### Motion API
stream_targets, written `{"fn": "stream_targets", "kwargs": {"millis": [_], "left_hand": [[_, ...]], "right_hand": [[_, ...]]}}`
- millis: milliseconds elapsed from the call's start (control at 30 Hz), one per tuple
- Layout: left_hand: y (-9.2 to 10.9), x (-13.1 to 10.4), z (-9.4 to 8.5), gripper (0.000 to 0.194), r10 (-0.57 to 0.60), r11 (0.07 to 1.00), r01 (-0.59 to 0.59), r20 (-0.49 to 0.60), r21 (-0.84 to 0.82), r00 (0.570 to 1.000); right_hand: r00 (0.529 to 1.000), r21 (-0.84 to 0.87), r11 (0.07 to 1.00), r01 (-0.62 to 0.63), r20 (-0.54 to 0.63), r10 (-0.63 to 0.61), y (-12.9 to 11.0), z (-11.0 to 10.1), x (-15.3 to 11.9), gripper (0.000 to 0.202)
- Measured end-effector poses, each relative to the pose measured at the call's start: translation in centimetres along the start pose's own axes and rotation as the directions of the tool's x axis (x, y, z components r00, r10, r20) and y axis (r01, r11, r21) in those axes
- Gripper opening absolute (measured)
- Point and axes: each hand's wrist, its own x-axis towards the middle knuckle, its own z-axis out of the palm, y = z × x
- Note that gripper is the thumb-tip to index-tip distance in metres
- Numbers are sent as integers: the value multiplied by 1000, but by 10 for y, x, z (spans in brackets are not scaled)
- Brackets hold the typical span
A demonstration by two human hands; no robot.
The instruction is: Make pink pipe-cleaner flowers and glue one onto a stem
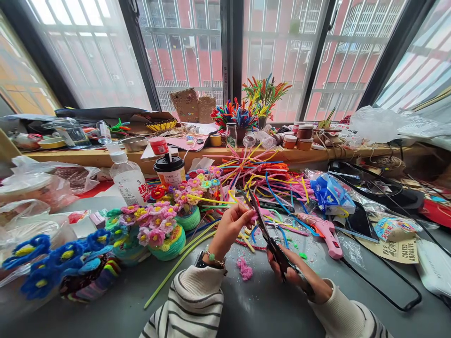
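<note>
My left hand (pixel 229 228) is closed in a pinch on a small pink pipe cleaner piece (pixel 254 217), partly covered by the fingertips. Black-handled scissors (pixel 261 220) are gripped in my right hand (pixel 299 267), their blades pointing up and away, right beside the pink piece. Whether the blades touch it I cannot tell. Below, between my wrists, a fuzzy pink pipe cleaner clump (pixel 244 269) lies on the grey table (pixel 243 310). A heap of loose coloured pipe cleaners (pixel 246 169) spreads beyond my hands.
Potted pipe cleaner flowers (pixel 160 225) and blue ones (pixel 66 256) stand at left, near a pump bottle (pixel 127 178) and a lidded cup (pixel 169 171). At right lies a pink glue gun (pixel 327 234) with its black cord. Jars (pixel 305 136) line the sill.
</note>
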Motion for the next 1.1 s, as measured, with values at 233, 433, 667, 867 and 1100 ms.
{"fn": "stream_targets", "kwargs": {"millis": [233,433,667,867,1100], "left_hand": [[0,-1,0,19,-9,1000,9,-3,-3,1000],[-4,2,3,17,13,1000,-14,-15,-17,1000],[-4,2,1,16,33,996,-35,-36,-78,999],[-1,-1,0,16,-25,960,42,63,-276,998],[-1,-1,1,14,18,978,-12,26,-210,1000]], "right_hand": [[993,-35,999,-5,-121,1,6,1,3,41],[983,-82,996,-44,-179,29,6,3,2,34],[996,-25,998,58,-73,-60,4,0,1,44],[991,100,988,115,58,-121,1,-1,-1,55],[993,85,991,99,56,-104,-2,-1,-1,52]]}}
